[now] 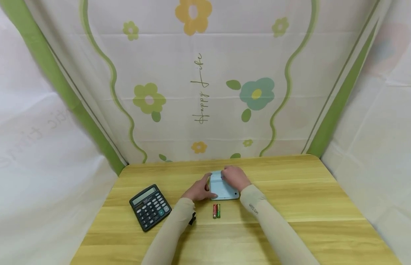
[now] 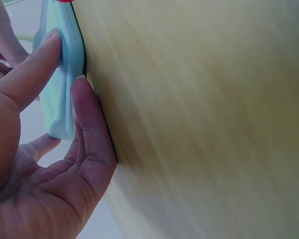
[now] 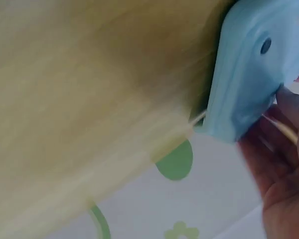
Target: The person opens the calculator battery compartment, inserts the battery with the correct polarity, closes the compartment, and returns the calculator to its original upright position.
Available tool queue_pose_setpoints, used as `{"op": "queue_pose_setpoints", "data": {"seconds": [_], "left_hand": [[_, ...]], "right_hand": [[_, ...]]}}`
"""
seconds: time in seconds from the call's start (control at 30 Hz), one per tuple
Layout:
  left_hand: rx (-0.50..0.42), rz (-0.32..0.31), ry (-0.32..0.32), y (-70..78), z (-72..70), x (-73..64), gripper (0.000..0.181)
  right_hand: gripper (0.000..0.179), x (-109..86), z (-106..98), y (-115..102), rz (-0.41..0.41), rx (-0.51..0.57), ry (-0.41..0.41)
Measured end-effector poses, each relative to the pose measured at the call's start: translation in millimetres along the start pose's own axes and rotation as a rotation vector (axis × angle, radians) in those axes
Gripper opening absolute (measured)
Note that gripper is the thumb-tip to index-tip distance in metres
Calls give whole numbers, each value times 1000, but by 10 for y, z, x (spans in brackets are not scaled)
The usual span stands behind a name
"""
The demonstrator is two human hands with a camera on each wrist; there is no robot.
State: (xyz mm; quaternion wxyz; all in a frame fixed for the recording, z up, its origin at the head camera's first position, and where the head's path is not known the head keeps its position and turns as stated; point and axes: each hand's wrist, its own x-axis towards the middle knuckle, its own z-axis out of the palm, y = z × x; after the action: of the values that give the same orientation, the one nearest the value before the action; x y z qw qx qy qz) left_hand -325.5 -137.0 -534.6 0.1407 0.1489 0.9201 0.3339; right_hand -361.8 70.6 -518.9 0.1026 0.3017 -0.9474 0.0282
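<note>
A flat light-blue device with rounded corners and a small dark round spot lies on the wooden table; its kind does not show. My left hand grips its left side, thumb on the upper face and fingers along the edge, as the left wrist view shows. At the far right part, my right hand has its fingers curled against the device. In the right wrist view the right thumb presses its face while the other fingers bend at its far edge. Just in front lie a red battery and a green battery, side by side.
A black desk calculator lies tilted on the left of the table. Behind the table hangs a white flowered cloth, with more cloth on both sides. A small black item shows at the left wrist.
</note>
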Motion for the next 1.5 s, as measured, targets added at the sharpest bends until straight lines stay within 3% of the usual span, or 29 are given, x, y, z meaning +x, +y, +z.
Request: {"op": "queue_pose_setpoints", "data": {"seconds": [0.13, 0.47, 0.63, 0.8, 1.03, 1.23, 1.5], "left_hand": [[20, -4, 2, -13, -7, 22, 102], [6, 3, 5, 8, -21, -9, 100], [10, 2, 4, -3, -24, 1, 100], [6, -4, -6, 6, -26, -10, 98], [5, -5, -6, 21, -13, -19, 99], [-2, -6, -5, 42, -11, -28, 99], [9, -7, 0, 35, -1, -34, 99]], "right_hand": [[20, 1, 19, -30, -59, -20, 0], [21, 18, 12, -54, -46, -58, -50], [29, 19, 14, -32, -51, -14, -53], [40, -6, 12, -4, -82, 42, -18], [51, -50, 44, 49, -148, 16, 37], [48, -58, 50, 59, -162, 24, 67], [46, -22, 44, 52, -135, 53, 39]]}}
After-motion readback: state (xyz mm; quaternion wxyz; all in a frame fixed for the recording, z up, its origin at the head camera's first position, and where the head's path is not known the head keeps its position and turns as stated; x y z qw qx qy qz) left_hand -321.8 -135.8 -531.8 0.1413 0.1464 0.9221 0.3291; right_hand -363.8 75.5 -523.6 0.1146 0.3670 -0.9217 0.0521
